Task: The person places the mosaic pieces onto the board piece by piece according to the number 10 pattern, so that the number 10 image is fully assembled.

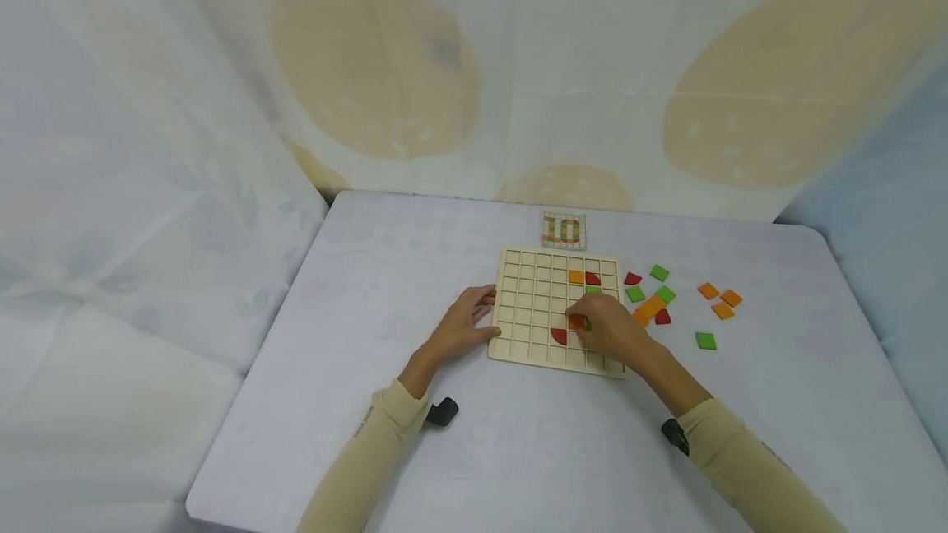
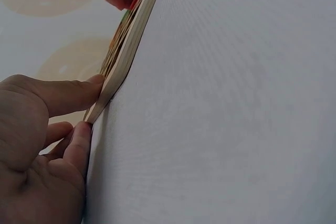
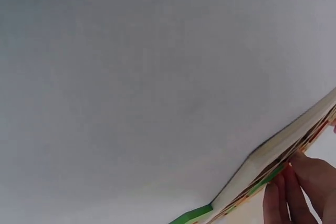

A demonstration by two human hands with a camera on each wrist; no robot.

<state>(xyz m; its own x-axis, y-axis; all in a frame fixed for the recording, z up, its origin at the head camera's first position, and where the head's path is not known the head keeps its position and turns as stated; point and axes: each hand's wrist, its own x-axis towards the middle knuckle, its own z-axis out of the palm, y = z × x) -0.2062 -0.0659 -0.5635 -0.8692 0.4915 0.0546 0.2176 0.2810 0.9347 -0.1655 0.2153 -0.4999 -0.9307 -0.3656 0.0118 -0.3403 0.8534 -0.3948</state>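
Note:
A pale wooden grid board (image 1: 527, 303) lies on the table. My left hand (image 1: 457, 327) rests against its left edge, thumb and fingers spaced along the rim; in the left wrist view the thumb (image 2: 76, 95) touches near a corner. Over the lower right of the grid, my right hand (image 1: 613, 327) pinches an orange tile (image 1: 575, 322) between thumb and fingertips, which partly cover it. A green piece shows just beside it. A red quarter-round piece (image 1: 559, 336) sits in a cell to the lower left. Higher up are an orange square (image 1: 576, 276), a red quarter-round (image 1: 592, 279) and a green piece (image 1: 592, 289).
Behind the board lies a small pattern card (image 1: 564, 232). Loose green, orange and red pieces are scattered to the right, among them a green square (image 1: 706, 341) and an orange square (image 1: 722, 311). White curtains (image 1: 578, 89) with tan shapes stand behind the table.

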